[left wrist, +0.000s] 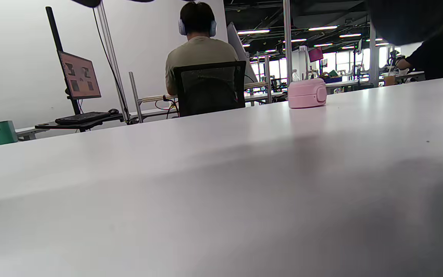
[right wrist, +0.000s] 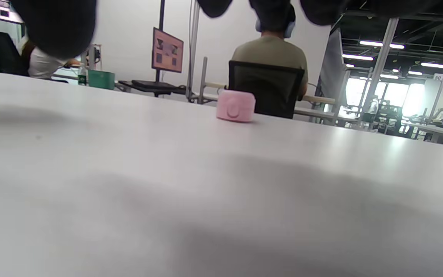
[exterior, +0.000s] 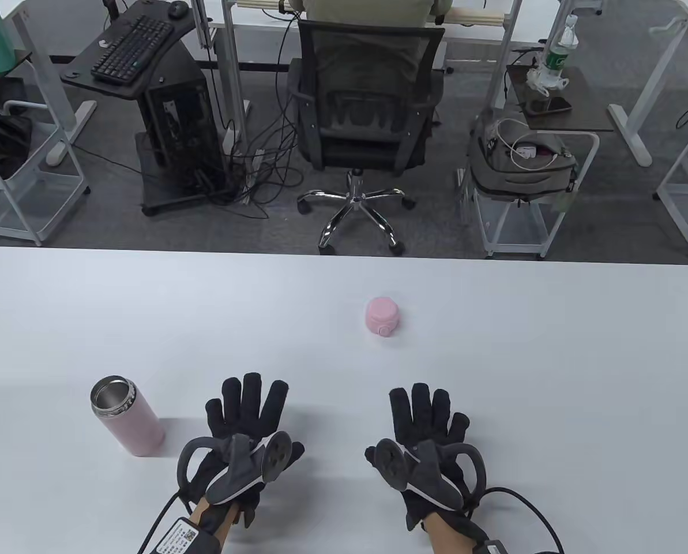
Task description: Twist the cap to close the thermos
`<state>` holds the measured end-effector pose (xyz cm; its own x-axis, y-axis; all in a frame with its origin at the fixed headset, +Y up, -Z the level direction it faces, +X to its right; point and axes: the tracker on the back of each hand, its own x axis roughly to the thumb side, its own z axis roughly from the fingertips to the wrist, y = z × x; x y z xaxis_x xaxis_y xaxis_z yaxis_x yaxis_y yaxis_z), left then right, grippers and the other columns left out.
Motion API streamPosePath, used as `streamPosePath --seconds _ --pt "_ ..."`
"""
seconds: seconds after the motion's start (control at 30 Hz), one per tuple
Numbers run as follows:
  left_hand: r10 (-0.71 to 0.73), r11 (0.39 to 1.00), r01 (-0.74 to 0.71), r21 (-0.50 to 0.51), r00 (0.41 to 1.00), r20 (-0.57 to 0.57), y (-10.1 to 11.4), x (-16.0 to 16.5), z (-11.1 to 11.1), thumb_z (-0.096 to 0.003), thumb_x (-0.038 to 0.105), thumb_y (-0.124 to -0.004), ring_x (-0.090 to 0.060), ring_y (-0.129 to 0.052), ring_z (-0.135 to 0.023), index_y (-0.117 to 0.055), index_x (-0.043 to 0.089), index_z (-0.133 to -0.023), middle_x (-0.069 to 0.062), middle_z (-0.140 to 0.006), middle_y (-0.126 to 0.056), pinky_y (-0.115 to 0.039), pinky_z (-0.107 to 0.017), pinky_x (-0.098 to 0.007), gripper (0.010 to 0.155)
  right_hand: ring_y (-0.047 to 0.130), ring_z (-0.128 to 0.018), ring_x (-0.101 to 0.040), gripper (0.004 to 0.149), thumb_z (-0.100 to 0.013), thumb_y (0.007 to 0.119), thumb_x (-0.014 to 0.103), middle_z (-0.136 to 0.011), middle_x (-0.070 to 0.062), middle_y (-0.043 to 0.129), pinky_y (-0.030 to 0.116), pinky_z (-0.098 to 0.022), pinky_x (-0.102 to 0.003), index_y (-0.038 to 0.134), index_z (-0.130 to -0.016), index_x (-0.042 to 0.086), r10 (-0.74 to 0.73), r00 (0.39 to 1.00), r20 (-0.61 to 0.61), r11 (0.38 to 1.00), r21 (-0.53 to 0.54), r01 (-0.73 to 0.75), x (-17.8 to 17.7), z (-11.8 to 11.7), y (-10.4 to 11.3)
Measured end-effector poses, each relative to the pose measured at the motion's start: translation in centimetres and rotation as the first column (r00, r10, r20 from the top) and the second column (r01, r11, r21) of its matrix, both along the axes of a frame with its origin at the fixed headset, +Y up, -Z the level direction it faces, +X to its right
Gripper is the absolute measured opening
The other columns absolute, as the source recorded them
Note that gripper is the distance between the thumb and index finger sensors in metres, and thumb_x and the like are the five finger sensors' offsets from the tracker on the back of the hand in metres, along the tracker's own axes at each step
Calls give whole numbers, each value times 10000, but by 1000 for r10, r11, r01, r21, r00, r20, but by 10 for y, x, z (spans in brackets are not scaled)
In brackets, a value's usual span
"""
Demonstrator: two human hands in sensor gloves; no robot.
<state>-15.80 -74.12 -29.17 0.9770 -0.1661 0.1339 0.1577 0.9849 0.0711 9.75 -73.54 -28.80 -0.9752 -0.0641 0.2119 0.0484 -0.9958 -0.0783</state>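
Thermos: pink thermos (exterior: 129, 418) stands upright on the white worktop (exterior: 551, 358), at about 8 o'clock from the worktop's middle in the table view; its steel mouth is uncovered and faces up.
Cap: pink cap (exterior: 383, 315) sits alone on the worktop near the middle, at about 2 o'clock from the thermos and well apart from it; it shows too in the left wrist view (left wrist: 307, 93) and in the right wrist view (right wrist: 235, 105), flat on the surface with a round button on its side.
Left hand: left hand (exterior: 244, 430) lies palm down on the worktop at 6 o'clock, fingers spread wide and straight, holding nothing; the thermos is just beside it at its 9 o'clock, not touching.
Right hand: right hand (exterior: 430, 430) lies palm down likewise, fingers spread wide, holding nothing; the cap is at its 11 o'clock, apart from it.
Trackers: a grey tracker sits strapped to the back of each hand, with cables trailing to the bottom edge.
Background: an office chair (exterior: 369, 115) with a seated person in a green shirt stands beyond the far edge at 12 o'clock; a keyboard (exterior: 131, 49) rests on a black stand at 11 o'clock.
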Motion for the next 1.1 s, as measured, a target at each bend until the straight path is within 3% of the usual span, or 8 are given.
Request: streamPosePath --seconds 0.23,0.53,0.67,0.8,0.87,0.93,1.03,1.1 --pt "28 999 -28 32 1000 -6 5 -5 3 -443 809 -693 -559 -324 -1096 -117 263 -1193 -241 -1256 -235 -419 -735 -722 1092 340 -974 -751 1031 -560 672 657 -1186 -432 284 431 -580 -870 233 -1202 -21 -21 1000 -2 1000 15 21 0 1 6" --pt "185 923 -124 365 973 -138 70 -59 28 -439 813 -707 -525 -382 -1088 -185 249 -1203 -260 -1239 -326 -462 -738 -696 1084 364 -975 -748 1019 -560 668 654 -1183 -434 302 439 -581 -865 248 -1201 -17 -43 999 -23 999 25 43 -4 5 10" --pt "290 875 -152 459 925 -247 80 -101 37 -441 812 -717 -545 -351 -1067 -128 220 -1194 -288 -1226 -298 -448 -725 -698 1124 365 -976 -747 1013 -563 667 652 -1184 -431 305 439 -584 -863 246 -1201 -13 -48 999 -26 999 22 48 -5 4 10" --pt "508 813 -301 498 786 -354 68 -155 41 -415 808 -763 -539 -403 -1047 27 126 -1143 -321 -1198 -293 -501 -715 -675 1273 369 -974 -752 1012 -565 665 650 -1184 -431 306 440 -583 -864 242 -1202 -12 -48 999 -22 999 13 48 -4 4 10" --pt "648 742 -458 489 677 -349 55 -176 41 -388 798 -803 -524 -458 -1042 76 82 -1118 -324 -1191 -315 -546 -712 -657 1348 367 -974 -754 1010 -565 665 650 -1183 -434 307 440 -583 -864 242 -1202 -9 -54 998 -15 999 6 54 -3 3 10" --pt "779 627 -635 452 519 -352 34 -194 38 -362 756 -859 -507 -506 -1032 49 72 -1121 -317 -1184 -345 -577 -716 -637 1367 372 -972 -755 1010 -565 666 650 -1183 -435 308 442 -582 -864 243 -1202 -10 -59 998 -8 998 -2 59 -1 2 9" --pt "822 553 -735 392 404 -402 8 -206 35 -365 706 -889 -455 -535 -1030 28 70 -1108 -301 -1172 -358 -599 -734 -595 1341 373 -970 -756 1010 -565 666 650 -1182 -435 308 443 -583 -863 242 -1201 -10 -63 998 -3 998 -16 63 1 0 6" --pt "805 553 -759 343 381 -455 -9 -209 31 -376 700 -874 -412 -539 -1036 13 110 -1102 -260 -1173 -357 -603 -755 -563 1289 374 -970 -757 1009 -565 666 649 -1182 -436 307 444 -583 -863 241 -1201 -9 -65 998 -2 998 -25 65 2 -1 5"
